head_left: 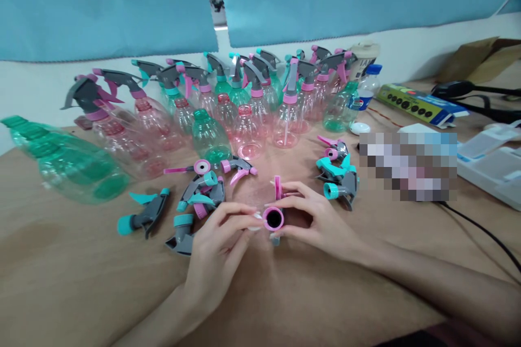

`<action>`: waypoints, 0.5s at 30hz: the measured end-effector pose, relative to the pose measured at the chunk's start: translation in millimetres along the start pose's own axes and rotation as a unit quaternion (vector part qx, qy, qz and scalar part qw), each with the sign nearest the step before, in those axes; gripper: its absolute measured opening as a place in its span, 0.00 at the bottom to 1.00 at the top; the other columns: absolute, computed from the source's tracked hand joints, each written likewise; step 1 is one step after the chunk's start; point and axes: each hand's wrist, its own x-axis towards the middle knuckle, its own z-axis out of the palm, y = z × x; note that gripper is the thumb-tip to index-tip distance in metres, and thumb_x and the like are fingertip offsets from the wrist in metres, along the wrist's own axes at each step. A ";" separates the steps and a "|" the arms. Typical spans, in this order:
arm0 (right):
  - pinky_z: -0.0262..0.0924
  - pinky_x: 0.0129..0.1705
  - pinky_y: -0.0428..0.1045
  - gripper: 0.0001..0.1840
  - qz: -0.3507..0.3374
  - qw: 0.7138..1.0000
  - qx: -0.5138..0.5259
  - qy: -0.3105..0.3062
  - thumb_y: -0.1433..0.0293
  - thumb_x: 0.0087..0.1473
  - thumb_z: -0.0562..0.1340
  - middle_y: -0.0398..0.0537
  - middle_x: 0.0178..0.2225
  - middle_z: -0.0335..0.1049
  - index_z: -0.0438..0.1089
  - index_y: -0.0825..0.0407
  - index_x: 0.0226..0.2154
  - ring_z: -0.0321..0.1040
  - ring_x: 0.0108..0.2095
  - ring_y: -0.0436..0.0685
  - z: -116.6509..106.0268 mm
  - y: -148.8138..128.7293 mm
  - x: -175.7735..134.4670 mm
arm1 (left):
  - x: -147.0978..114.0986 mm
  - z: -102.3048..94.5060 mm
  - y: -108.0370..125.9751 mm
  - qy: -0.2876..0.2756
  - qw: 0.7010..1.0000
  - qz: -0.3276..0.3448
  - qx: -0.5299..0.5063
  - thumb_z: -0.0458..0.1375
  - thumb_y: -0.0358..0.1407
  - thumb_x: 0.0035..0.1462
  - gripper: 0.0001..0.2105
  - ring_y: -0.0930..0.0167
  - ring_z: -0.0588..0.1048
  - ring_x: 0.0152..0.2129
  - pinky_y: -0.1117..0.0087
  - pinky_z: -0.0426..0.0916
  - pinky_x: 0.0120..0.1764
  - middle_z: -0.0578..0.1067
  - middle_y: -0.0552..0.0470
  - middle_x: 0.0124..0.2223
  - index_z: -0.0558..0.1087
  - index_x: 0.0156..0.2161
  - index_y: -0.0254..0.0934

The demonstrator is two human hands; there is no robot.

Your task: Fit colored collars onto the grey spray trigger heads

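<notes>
My right hand [321, 219] grips a pink-and-grey trigger spray head [273, 219] between thumb and fingers. Its pink collar faces me, dark inside, and the pink trigger stands up behind it. Close against the collar's left side, my left hand [220, 246] pinches a small white piece [255, 218], partly hidden by the fingertips. Left of my left hand lie teal-and-grey spray heads [144, 217], one of them [182, 236] right beside my wrist. Beyond my hands is a loose pink-and-grey spray head [239, 168]. More teal-and-grey heads [342, 187] lie right of my right hand.
Pink and green clear bottles [248, 135] crowd the back, several topped with spray heads. Green bottles [77, 165] lie at the left. A blue-capped bottle [368, 89], white cap [360, 128], yellow-blue box [419, 105], black cable [484, 233] and white plastic tray [494, 160] occupy the right.
</notes>
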 end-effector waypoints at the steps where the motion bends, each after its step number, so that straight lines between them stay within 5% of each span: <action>1: 0.61 0.52 0.55 0.15 -0.001 1.000 -0.001 0.001 0.63 0.50 0.66 0.50 0.48 0.64 0.73 0.48 0.42 0.63 0.51 0.58 0.1 0.0 0.0 | -0.1 0.5 -0.6 -0.002 1.000 0.004 0.004 0.53 0.24 0.58 0.12 0.72 0.74 0.37 0.73 0.72 0.35 0.72 0.52 0.41 0.75 0.38 0.42; 15: 0.60 0.53 0.56 0.17 -0.011 1.000 -0.001 -0.013 0.63 0.50 0.66 0.50 0.50 0.63 0.71 0.47 0.44 0.62 0.52 0.58 4.2 -2.2 -1.6 | 2.8 7.2 8.3 0.019 0.998 -0.049 -0.040 0.58 0.32 0.57 0.05 0.72 0.74 0.33 0.72 0.72 0.35 0.73 0.52 0.36 0.77 0.36 0.42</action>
